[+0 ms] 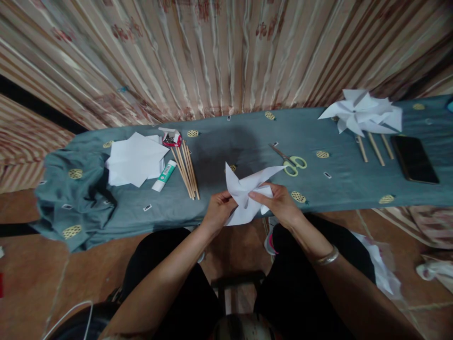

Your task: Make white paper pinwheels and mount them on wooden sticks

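Observation:
A white paper pinwheel is held between my two hands at the table's front edge, its corners folded in toward the middle. My left hand is closed on its left side, fingers pinched at the paper. With the thumb lying near the pinwheel's centre, my right hand grips the right side; its other fingers are partly hidden behind the paper. Green-handled scissors lie just beyond my right hand. Several wooden sticks rest beyond my left hand.
On the left lie a stack of white paper, a glue stick and a small red box of metal pieces. Finished-looking pinwheels with sticks and a black phone are at the right. A curtain hangs behind the cloth-covered table.

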A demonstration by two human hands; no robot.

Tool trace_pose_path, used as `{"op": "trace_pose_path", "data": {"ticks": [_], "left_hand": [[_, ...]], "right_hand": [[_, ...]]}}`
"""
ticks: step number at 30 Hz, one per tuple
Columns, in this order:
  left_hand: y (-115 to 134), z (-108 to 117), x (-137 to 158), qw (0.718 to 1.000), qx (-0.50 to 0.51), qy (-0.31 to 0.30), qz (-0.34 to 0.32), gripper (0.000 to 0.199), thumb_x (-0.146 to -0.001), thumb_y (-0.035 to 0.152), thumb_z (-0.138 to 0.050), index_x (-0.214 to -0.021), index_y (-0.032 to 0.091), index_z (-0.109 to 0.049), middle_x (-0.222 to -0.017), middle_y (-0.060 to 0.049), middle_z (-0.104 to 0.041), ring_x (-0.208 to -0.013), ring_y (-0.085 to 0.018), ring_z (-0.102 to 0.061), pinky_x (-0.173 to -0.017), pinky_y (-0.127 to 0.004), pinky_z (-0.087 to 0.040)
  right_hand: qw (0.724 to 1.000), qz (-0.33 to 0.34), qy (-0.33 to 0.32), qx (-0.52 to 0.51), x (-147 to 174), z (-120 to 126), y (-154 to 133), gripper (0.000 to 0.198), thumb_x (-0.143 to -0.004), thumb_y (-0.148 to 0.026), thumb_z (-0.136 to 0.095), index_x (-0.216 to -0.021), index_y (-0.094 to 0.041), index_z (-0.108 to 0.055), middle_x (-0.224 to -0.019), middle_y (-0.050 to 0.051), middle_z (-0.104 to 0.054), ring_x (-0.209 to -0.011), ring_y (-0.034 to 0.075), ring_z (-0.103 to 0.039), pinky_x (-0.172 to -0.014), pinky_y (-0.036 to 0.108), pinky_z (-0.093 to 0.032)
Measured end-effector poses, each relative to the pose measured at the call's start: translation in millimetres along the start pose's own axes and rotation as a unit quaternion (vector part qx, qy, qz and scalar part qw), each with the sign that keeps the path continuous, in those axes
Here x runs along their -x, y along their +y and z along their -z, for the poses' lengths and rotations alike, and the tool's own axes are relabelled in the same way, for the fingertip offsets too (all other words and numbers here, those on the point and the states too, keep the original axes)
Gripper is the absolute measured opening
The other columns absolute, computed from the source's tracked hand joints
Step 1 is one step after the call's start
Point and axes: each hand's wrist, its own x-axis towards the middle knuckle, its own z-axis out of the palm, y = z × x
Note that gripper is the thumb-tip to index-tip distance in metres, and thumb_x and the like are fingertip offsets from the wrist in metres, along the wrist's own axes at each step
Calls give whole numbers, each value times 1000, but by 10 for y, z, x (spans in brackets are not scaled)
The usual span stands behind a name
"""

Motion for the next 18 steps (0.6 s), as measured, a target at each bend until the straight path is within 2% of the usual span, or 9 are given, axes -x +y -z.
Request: {"op": "trace_pose_path", "data": {"ticks": [7, 10, 14, 18], "left_hand": [[19, 121, 152, 999, -34, -13, 20, 39, -59, 43, -86, -83, 12, -79, -73, -6, -74, -69, -15, -64, -68, -25, -48], [-10, 195, 289, 997, -56, -27, 47, 47, -58, 49, -85, -85, 11, -78, -67, -4, -70, -59, -12, -58, -57, -23, -45], [-108, 279, 537, 995, -64, -22, 73, 53, -59, 56, -82, -87, 11, -76, -52, 3, -56, -42, -7, -43, -42, -21, -29], [-262, 282, 701, 999, -15, 10, 51, 51, -60, 56, -81, -81, 11, -74, -49, 6, -47, -39, -3, -30, -42, -20, -16]], "right_hand": [[999, -22, -29, -17, 14, 114, -51, 40, -54, -48, -86, -73, -17, -68, -66, 0, -68, -56, 12, -55, -55, 26, -42], [998, -48, -43, -24, 11, 136, -62, 43, -51, -46, -87, -77, -17, -70, -71, 2, -72, -61, 14, -60, -60, 27, -45], [995, -66, -81, 2, -8, 84, -67, 43, -48, -46, -88, -74, -16, -72, -73, 2, -73, -65, 14, -62, -65, 27, -47], [985, -72, -127, 87, -66, 4, -145, 46, -46, -48, -88, -74, -15, -72, -74, 3, -74, -67, 16, -63, -67, 28, -49]]}}
